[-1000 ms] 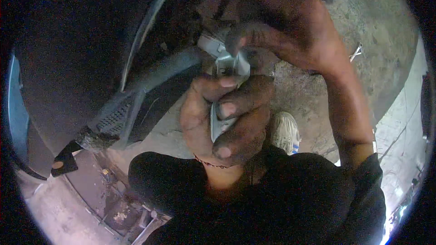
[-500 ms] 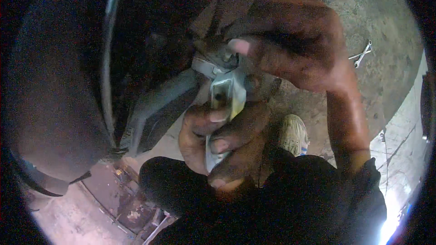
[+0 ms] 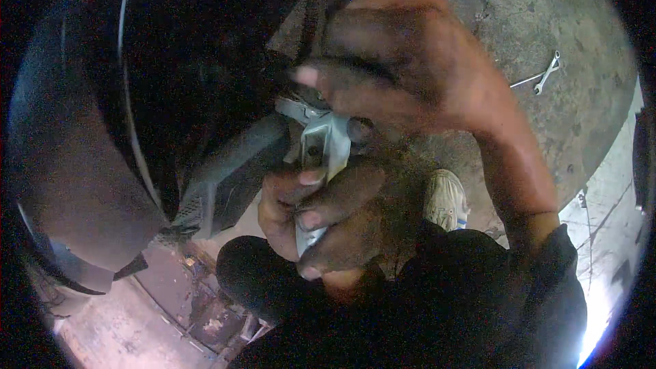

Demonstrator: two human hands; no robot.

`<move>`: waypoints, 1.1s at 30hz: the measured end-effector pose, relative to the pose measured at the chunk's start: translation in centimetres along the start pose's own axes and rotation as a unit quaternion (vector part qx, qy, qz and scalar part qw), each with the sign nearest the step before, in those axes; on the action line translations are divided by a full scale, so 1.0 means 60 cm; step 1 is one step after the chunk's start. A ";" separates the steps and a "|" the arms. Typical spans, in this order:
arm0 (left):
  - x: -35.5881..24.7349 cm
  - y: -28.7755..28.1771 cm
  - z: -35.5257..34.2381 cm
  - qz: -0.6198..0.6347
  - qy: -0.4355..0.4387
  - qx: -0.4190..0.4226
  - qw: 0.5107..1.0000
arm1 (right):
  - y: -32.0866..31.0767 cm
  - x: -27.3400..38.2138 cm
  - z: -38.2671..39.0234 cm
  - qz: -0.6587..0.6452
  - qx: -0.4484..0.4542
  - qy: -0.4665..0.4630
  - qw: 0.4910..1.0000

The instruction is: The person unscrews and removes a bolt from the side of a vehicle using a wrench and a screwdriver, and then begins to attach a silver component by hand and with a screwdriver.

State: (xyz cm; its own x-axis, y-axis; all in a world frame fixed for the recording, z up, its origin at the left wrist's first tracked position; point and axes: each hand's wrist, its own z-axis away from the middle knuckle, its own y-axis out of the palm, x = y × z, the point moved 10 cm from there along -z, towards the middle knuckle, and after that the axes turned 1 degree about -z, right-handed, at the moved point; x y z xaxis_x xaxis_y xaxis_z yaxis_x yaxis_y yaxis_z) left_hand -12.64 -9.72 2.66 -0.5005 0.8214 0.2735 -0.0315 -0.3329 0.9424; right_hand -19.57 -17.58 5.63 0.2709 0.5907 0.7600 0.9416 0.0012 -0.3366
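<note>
A silver metal bracket-like part (image 3: 328, 140), with a hole in its face, stands in front of a dark machine body. My left hand (image 3: 328, 222) is wrapped round its lower length, fingertips pressed on the metal. Above it, my right hand (image 3: 403, 68) is closed at the upper end of the part, where a small silver clamp-like piece (image 3: 297, 109) joins it. The right thumb presses beside this joint. Whatever lies between the right thumb and fingers is hidden, and that hand is slightly blurred.
Two crossed wrenches (image 3: 547, 76) lie on the stained concrete floor (image 3: 581, 20) at the right. My light shoe (image 3: 445, 198) is below the right forearm. Dark curved panels (image 3: 82, 184) fill the left side. A bright light glares at the lower right.
The bracket-like part and both hands sit a little farther left in view, with the floor and panels shifted too. The right thumb has moved leftward over the part's upper end.
</note>
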 end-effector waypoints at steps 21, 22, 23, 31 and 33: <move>-0.009 0.013 0.005 0.038 0.066 0.056 0.996 | -0.074 -0.088 0.050 -0.167 -0.234 0.220 0.932; -0.012 0.003 0.007 0.005 0.053 -0.025 0.998 | -0.080 -0.081 0.050 -0.164 -0.194 0.235 0.938; -0.014 -0.010 0.012 -0.027 0.039 -0.106 0.993 | -0.079 -0.109 0.072 -0.182 -0.213 0.290 0.915; -0.071 0.004 0.050 -0.364 0.086 -0.324 0.869 | -0.008 -0.138 0.117 -0.305 -0.158 0.308 0.887; -0.081 0.010 0.055 -0.400 0.095 -0.340 0.846 | -0.001 -0.154 0.127 -0.309 -0.157 0.321 0.881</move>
State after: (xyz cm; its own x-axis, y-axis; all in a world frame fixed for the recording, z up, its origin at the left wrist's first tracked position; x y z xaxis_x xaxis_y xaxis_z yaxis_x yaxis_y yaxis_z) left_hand -7.37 -12.38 2.54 -0.2129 0.8419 -0.4958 -0.8838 0.0504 0.4651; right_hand -23.66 -16.92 -5.62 -0.3505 -0.0236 0.9363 0.9308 -0.1198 0.3455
